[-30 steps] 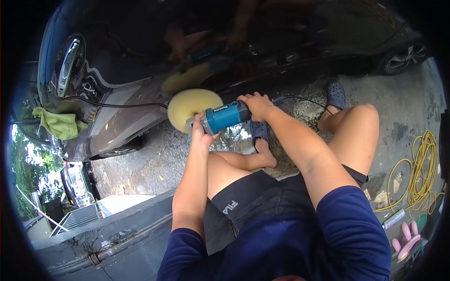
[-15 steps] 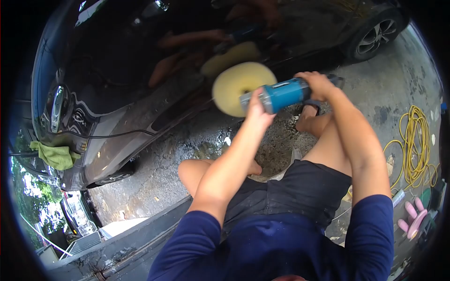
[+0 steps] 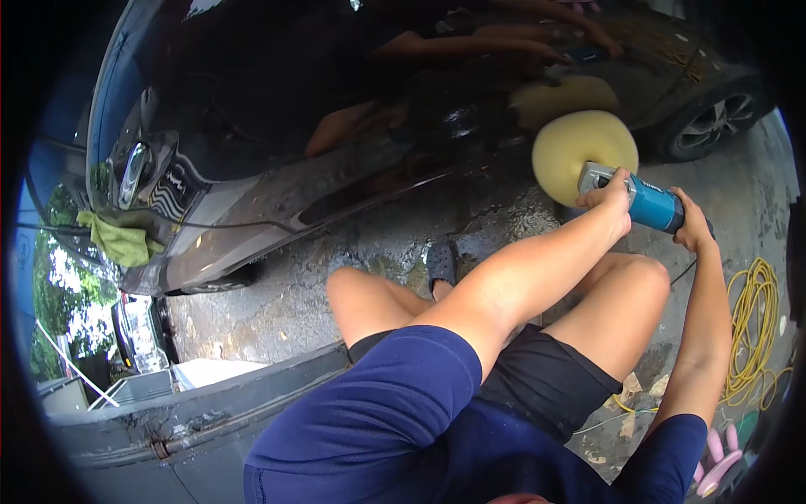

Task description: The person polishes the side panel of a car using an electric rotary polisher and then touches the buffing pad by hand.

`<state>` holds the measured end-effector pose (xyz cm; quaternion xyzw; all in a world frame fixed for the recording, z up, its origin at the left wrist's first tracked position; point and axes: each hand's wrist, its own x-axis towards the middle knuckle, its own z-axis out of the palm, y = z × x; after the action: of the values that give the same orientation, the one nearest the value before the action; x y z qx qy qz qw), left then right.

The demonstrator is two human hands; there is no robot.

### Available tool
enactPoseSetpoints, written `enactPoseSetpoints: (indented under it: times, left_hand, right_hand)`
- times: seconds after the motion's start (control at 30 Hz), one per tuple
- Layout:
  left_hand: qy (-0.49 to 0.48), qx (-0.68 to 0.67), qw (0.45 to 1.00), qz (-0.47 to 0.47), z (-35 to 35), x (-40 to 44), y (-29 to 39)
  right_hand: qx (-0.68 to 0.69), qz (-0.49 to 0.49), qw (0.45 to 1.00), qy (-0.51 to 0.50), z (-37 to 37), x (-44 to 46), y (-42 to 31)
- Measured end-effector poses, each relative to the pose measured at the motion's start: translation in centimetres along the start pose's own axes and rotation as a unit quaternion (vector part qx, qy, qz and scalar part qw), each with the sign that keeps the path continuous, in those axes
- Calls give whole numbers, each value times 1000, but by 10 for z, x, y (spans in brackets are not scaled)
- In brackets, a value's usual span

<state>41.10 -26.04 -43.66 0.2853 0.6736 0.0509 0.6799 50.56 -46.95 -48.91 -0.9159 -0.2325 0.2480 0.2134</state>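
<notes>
A teal polisher (image 3: 653,205) with a round yellow foam pad (image 3: 579,151) is held up in both hands at the lower side of a dark, glossy car (image 3: 277,92). My left hand (image 3: 611,198) grips the silver head of the polisher just behind the pad. Around its rear end, my right hand (image 3: 692,222) is closed. The pad faces the lower bodywork near a wheel (image 3: 718,122). Whether it touches the paint I cannot tell. Its reflection shows in the paint above.
A green cloth (image 3: 122,238) hangs at the car's left end, near a dark cable (image 3: 235,225). On the wet concrete at right lie a coiled yellow cord (image 3: 750,332) and a pink glove (image 3: 719,462). A grey metal ledge (image 3: 252,401) runs behind me.
Both hands have carried the polisher to the right along the car, toward the wheel. Its body now slants down to the right. My left arm reaches further across my body.
</notes>
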Motion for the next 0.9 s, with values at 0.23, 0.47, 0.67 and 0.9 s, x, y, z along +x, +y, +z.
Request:
enactPoseSetpoints:
  times: [0.23,0.47,0.67,0.9]
  left_hand:
    - [-92,-118,989,-10,-105,82,29]
    - [-103,-217,968,71,-315,137,108]
    - [-114,-188,960,171,-498,125,193]
    - [-7,-169,968,183,-536,112,207]
  right_hand:
    - [-34,-75,994,-76,38,18,-121]
    - [-68,-218,969,-95,149,13,-300]
    - [-37,-269,956,-107,245,-22,-448]
    - [-39,-275,954,-110,267,-37,-483]
